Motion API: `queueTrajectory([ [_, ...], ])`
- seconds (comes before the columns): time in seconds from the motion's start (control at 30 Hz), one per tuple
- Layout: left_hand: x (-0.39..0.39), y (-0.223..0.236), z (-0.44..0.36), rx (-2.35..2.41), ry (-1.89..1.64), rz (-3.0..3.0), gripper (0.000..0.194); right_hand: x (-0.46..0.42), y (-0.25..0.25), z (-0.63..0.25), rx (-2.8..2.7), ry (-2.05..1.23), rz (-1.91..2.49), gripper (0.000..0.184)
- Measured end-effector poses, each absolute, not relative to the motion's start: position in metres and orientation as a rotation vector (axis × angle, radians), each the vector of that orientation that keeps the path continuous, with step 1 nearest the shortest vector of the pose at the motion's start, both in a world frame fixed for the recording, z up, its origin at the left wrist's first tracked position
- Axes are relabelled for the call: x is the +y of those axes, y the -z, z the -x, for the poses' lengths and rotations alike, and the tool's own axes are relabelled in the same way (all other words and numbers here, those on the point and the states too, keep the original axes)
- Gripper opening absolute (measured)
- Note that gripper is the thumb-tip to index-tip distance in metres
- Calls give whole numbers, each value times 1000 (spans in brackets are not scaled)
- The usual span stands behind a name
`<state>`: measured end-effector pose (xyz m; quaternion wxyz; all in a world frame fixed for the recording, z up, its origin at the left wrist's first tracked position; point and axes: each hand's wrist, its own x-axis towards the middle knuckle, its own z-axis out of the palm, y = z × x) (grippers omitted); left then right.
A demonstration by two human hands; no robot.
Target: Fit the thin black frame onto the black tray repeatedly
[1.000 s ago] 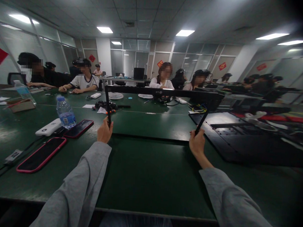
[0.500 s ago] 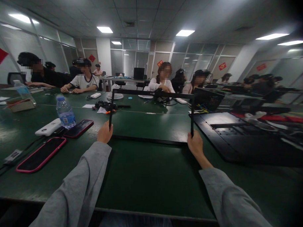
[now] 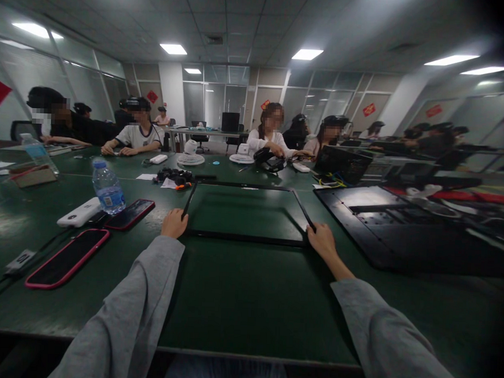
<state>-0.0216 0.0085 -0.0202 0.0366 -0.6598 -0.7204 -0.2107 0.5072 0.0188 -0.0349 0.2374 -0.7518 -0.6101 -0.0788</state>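
A thin black rectangular frame (image 3: 250, 239) lies nearly flat on the green table (image 3: 240, 299) in front of me. My left hand (image 3: 174, 224) is closed on its near left corner. My right hand (image 3: 322, 241) grips its near right corner. Both arms wear grey sleeves. The frame's far edge (image 3: 244, 185) rests close to the tabletop.
A black monitor back panel (image 3: 399, 227) lies to the right. On the left are a water bottle (image 3: 107, 188), a white power bank (image 3: 78, 212) and two phones (image 3: 67, 258). Small fans, cables and several seated people fill the far side.
The frame stood upright a second ago, its top bar high. It has tipped away and down and now lies almost flat on the table, both hands still on its near corners.
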Motion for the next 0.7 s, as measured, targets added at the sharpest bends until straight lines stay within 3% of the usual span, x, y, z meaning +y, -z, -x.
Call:
queueTrajectory([
  [0.7,8,22,23,-2252,671,2046,39,35,50,-523,-1764,293,2121,46],
])
